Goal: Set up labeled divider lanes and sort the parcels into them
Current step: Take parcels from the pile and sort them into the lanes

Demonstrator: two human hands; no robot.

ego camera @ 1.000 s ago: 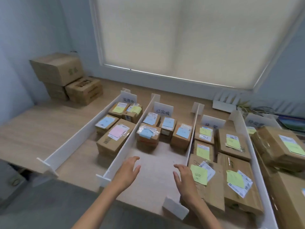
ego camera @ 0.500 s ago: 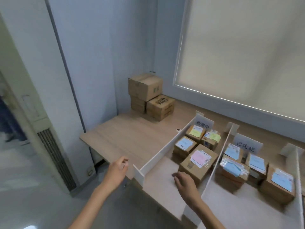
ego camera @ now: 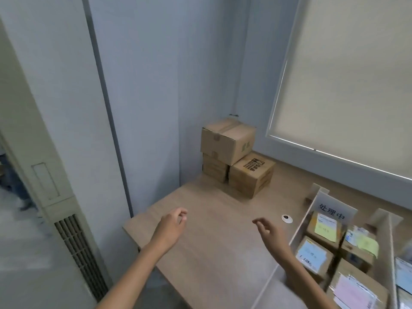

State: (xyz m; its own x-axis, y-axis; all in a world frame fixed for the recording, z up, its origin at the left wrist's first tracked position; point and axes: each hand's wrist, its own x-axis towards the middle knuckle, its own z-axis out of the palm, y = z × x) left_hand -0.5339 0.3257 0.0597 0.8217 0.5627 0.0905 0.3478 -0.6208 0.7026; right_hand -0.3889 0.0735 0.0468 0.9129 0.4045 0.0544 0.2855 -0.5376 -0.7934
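White divider boards (ego camera: 298, 228) form lanes at the right of the wooden table (ego camera: 214, 246). A white label card (ego camera: 332, 210) with black characters stands at the far end of the leftmost lane. Several small cardboard parcels lie in that lane, among them one with a yellow note (ego camera: 324, 228), one with a blue note (ego camera: 311, 256) and one with a pink note (ego camera: 353, 293). My left hand (ego camera: 170, 227) hovers over the table's left part with fingers loosely curled, holding nothing. My right hand (ego camera: 270, 234) hangs above the table beside the leftmost divider, fingers relaxed and empty.
A stack of three larger cardboard boxes (ego camera: 236, 157) stands in the table's far corner against the blue wall. A small white and black disc (ego camera: 287, 218) lies on the table near the divider. A floor-standing air unit (ego camera: 66, 237) is at the left. A blind covers the window.
The view has swung left and up, away from the lanes toward the corner boxes. Both hands have moved left out of the lanes and now hover over the bare table.
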